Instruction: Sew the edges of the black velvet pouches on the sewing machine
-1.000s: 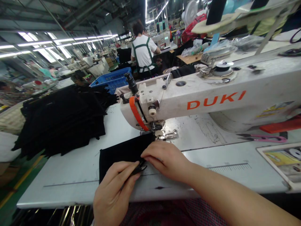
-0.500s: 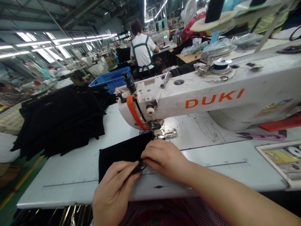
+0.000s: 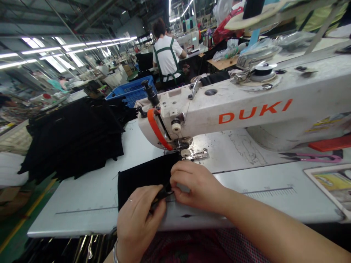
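A black fabric piece (image 3: 145,171) lies on the sewing table, its far corner at the needle area of the white sewing machine (image 3: 197,109). My left hand (image 3: 139,215) is closed, pinching the near edge of the black fabric between thumb and fingers. Just right of it, my right hand (image 3: 194,182) is also closed, with thumb and fingertips on the same folded edge close to the presser foot. A metal attachment (image 3: 199,155) sits beside the needle. The fingertips of both hands hide part of the fold.
A stack of black fabric pieces (image 3: 71,135) lies on the left, with a blue basket (image 3: 131,89) behind it. Pink-handled thread snips (image 3: 318,157) rest under the machine arm. A person (image 3: 167,54) in a white top sits farther back.
My left hand has shifted slightly right and turned, and my right hand has moved slightly right. Both still pinch the fabric edge. The whole view has shifted a little.
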Motion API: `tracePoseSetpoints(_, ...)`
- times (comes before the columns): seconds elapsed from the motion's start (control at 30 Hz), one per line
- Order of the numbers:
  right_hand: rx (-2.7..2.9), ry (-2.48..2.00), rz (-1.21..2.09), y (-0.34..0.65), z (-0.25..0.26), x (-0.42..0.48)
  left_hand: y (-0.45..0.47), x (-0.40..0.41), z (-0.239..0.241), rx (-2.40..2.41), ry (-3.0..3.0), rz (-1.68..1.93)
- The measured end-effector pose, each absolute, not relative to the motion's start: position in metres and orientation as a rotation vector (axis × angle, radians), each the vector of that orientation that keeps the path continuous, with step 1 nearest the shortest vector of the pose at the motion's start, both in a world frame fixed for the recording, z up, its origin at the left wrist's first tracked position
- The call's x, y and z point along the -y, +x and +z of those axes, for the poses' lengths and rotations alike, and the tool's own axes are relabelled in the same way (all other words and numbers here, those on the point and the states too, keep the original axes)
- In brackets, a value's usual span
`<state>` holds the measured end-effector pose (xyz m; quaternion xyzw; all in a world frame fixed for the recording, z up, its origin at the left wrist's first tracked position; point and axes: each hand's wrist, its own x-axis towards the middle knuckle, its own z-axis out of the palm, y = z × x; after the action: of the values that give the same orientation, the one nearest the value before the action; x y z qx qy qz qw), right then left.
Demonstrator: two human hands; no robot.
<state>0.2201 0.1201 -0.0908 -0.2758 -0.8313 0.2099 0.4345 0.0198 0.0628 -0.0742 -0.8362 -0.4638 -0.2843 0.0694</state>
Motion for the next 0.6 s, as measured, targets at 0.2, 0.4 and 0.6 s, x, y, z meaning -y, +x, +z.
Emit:
tracePoseSetpoints(0.2, 2.054, -0.702, 0.610, 0.223, -0.091, -0.120, 0.017, -0.065, -0.068, 1.578, -2.460, -0.852)
tracePoseSetpoints(0.4, 2.045, -0.678, 0.594, 0.217, -0.098, -0.125, 0.021, -0.075, -0.064, 1.433, -2.382, -0.910)
tracePoseSetpoints(0.6, 1.888, -0.712, 0.763, 0.212, -0.087, -0.123, 0.021, -0.084, -0.050, 1.387, -2.380, -0.853)
